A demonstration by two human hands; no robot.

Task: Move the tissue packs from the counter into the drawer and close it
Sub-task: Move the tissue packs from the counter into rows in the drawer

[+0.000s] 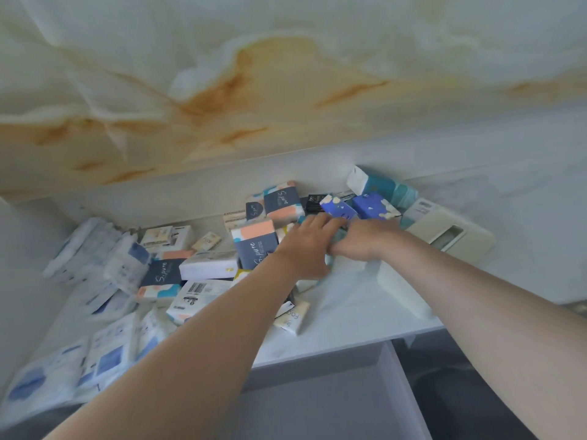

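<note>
Head view: left hand (306,246), right hand (362,241) meet over teal pack (336,236); grip unclear, its axis hidden.

Tissue packs (254,242) heaped on counter (349,312); drawer (317,401) open.

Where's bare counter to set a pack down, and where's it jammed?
Bare: counter front right, between the hands and the drawer; also right of the beige box. The drawer looks bare where visible. Jammed: left and centre, where tissue packs overlap back to the wall.
</note>
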